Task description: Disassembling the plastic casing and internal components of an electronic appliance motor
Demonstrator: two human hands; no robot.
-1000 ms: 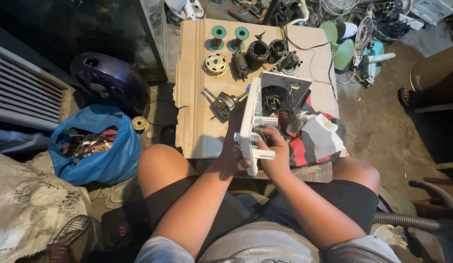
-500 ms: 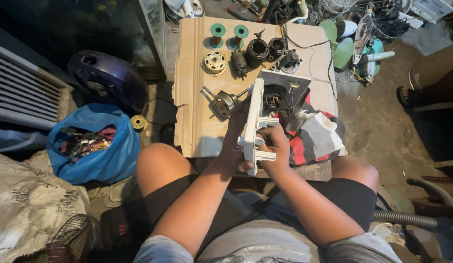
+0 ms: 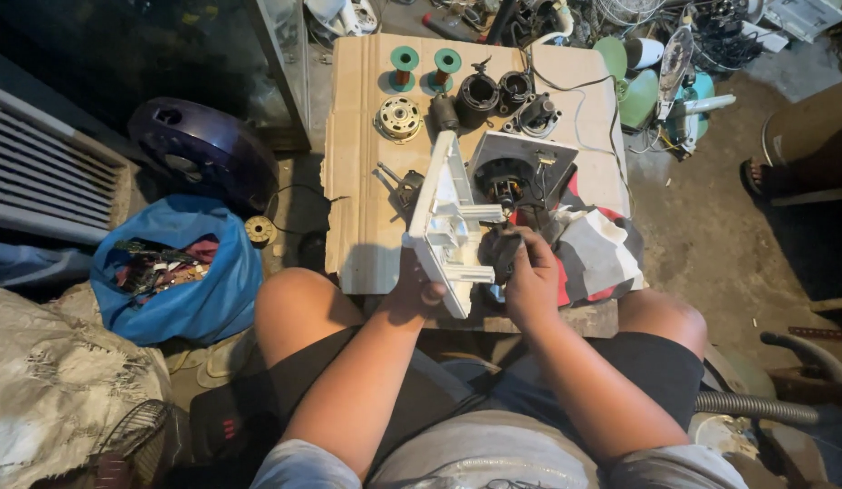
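— So, what do the fingers do at this moment?

— The left hand (image 3: 419,288) is closed around the lower edge of a white plastic housing (image 3: 450,222), with fingers curled under it, and holds it up on its edge, tilted. The right hand (image 3: 529,276) is closed too; its fingers pinch a small dark part (image 3: 499,252) that sits against the right face of the housing. What exactly this part is, I cannot tell.

— And where is the housing?

— It is above the near edge of a cardboard sheet (image 3: 357,163), between the knees of the person. Just behind it lies a grey square plate (image 3: 548,152) with a round motor opening, and beside the right hand there is a red, white and grey cloth (image 3: 602,249).

— What is farther away?

— At the far end of the cardboard stand two green spools (image 3: 404,62), a round metal rotor (image 3: 398,118) and some dark motor parts (image 3: 480,95). On the floor to the left is a blue bag (image 3: 199,290) full of scrap, and behind it a dark purple round cover (image 3: 199,149).
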